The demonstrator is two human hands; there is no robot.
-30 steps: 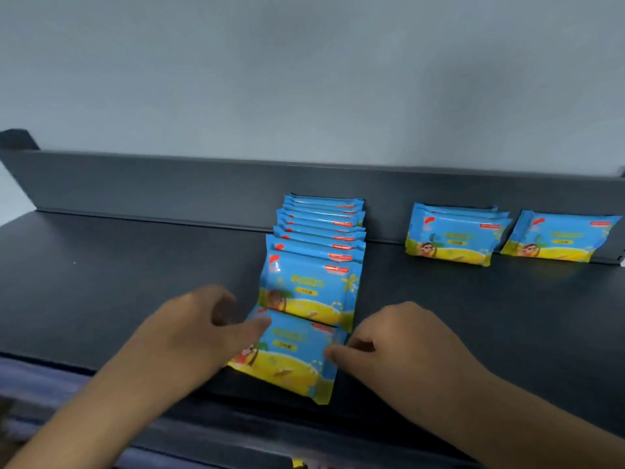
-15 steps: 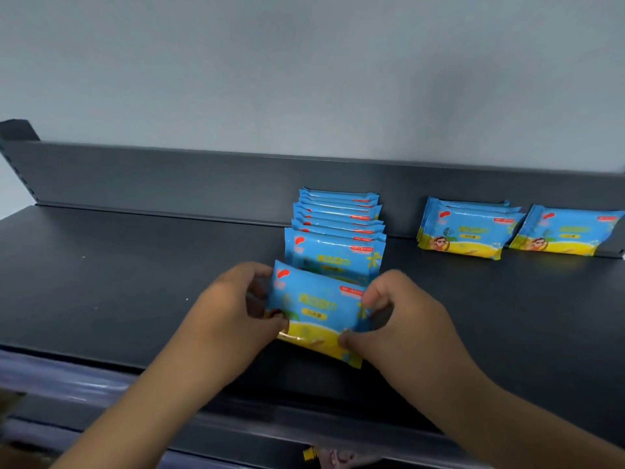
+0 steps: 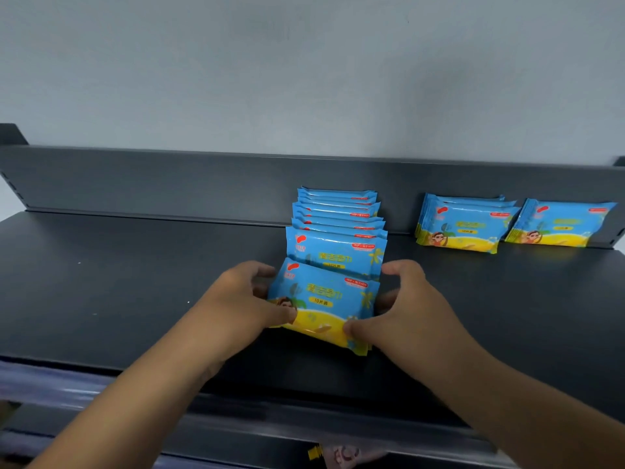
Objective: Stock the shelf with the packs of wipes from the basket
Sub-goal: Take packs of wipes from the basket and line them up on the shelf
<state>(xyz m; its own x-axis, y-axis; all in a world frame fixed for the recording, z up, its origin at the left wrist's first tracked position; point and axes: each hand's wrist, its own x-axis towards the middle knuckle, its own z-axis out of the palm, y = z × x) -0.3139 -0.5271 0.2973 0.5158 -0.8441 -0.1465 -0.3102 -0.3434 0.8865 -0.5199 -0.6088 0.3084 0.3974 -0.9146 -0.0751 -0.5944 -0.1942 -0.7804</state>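
Both hands grip the front pack [image 3: 324, 299] by its ends: my left hand [image 3: 243, 299] pinches the left edge, my right hand [image 3: 406, 309] the right. It stands tilted on the shelf [image 3: 118, 282], just ahead of the row of packs [image 3: 338, 228]. I'd slide it back squarely until it leans on the pack behind, with the edges aligned, then release both sides together.

the front pack [image 3: 323, 301] and the packs behind it [image 3: 338, 213] are wrapped in thin glossy plastic film with crimped end seams. the shelf [image 3: 135, 299] and its back panel [image 3: 169, 184] look like dark painted metal, matt and smooth but for a few pale specks. the wall [image 3: 304, 62] is smooth and matt; the front strip [image 3: 50, 384] looks like shiny plastic.
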